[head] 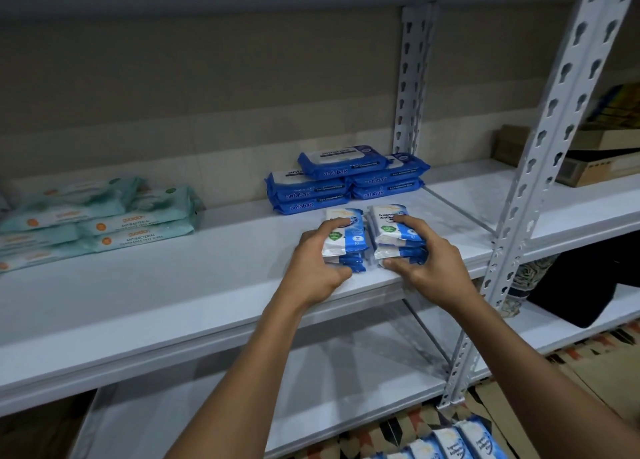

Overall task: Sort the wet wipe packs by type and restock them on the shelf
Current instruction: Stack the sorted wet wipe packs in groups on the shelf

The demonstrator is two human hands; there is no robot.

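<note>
The left hand point(313, 262) and right hand point(424, 257) are each gripping a small stack of white-and-blue antibacterial wipe packs point(346, 238) near the shelf's point(173, 285) front edge; soft, light, probably slippery, best held by their sides.

Loads of open shelf point(145, 295) between the mint-green packs point(93, 223) on the left and the two small white-and-blue stacks point(372, 238) near the front edge, so reaching in there is easy. Behind those stacks the dark blue antabax packs point(343, 179) block the back wall. On the right, the slotted white upright point(540, 167) stands just beside the stacks, so that side's tight.
</note>
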